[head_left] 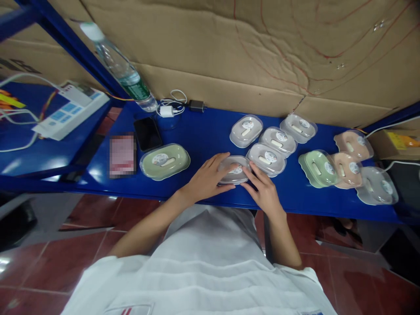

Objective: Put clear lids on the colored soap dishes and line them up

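Close to the front edge of the blue table, a grey oval plastic box with a clear lid and a round sticker lies between my two hands. My left hand grips its left side, with a finger across the lid and the thumb along the near edge. On the opposite side, the fingers and thumb of my right hand hold the rim. Just beyond my right fingers sits another grey box of the same shape. A green lidded box stands to the left of my left hand.
More grey boxes stand towards the cardboard wall. Green, peach and grey ones cluster at the right. Leftward are a phone, a blurred pink packet, a water bottle, a white charger and a power strip.
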{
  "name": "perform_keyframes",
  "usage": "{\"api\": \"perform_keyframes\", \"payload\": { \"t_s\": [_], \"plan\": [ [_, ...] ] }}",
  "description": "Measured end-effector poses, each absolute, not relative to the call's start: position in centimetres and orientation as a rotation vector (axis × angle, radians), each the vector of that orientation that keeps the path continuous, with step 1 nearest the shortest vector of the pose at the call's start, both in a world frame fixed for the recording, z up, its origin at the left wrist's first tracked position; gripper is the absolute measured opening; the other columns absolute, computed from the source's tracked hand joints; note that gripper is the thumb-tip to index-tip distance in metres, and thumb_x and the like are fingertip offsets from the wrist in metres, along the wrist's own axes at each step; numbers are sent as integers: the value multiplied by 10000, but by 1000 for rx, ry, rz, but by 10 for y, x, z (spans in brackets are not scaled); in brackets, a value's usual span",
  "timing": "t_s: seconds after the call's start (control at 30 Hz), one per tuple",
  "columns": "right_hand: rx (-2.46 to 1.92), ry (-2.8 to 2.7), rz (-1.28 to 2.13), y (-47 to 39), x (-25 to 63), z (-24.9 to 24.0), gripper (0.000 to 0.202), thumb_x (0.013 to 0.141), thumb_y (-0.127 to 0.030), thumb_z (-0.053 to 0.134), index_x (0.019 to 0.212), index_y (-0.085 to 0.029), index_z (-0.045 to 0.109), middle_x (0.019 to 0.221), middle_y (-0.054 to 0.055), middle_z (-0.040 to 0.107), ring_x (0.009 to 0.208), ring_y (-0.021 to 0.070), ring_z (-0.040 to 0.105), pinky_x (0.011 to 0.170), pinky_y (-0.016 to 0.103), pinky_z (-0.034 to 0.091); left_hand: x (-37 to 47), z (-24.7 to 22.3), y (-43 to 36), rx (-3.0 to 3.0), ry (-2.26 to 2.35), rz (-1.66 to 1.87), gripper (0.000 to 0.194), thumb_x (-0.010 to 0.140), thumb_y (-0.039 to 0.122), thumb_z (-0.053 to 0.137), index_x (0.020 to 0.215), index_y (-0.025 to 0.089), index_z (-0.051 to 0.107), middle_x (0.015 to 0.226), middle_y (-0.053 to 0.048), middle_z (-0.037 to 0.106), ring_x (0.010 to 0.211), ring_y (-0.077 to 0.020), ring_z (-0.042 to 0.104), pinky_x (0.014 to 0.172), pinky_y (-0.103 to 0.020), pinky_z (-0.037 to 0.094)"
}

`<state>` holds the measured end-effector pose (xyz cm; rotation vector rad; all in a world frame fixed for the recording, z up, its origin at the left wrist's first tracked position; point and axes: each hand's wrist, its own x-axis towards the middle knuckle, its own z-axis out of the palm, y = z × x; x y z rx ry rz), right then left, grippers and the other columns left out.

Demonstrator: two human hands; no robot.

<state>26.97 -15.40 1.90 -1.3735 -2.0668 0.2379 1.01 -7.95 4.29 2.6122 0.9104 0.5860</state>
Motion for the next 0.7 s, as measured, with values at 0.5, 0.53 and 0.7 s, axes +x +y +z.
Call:
{"api": "perform_keyframes", "payload": {
  "t_s": [0.5,0.53,0.7],
  "plan": [
    [-1406,-2095,226,-153,267,21,447,1116,-352,562,1558,-306,616,1629,118,579,1439,299,631,1209,528,548,7,51,-63,2569,1578,904,563,1016,160,535,1569,263,563,1732,-195,393,1609,-426,391,1289,-726,302],
    [-1413,-2093,230,-152,267,21,434,1116,-356,560,1541,-305,632,1619,117,589,1433,300,634,1207,530,550,7,49,-63,2573,1547,905,558,1014,161,537,1560,267,569,1709,-191,425,1588,-413,423,1284,-713,325],
    [-1390,-2105,229,-154,266,22,372,1117,-332,549,1456,-305,697,1518,98,676,1391,289,661,1192,528,556,9,39,-71,2604,1367,777,385,1027,205,555,1384,257,691,1621,-180,532,1509,-386,511,1256,-702,364]
  ]
}}
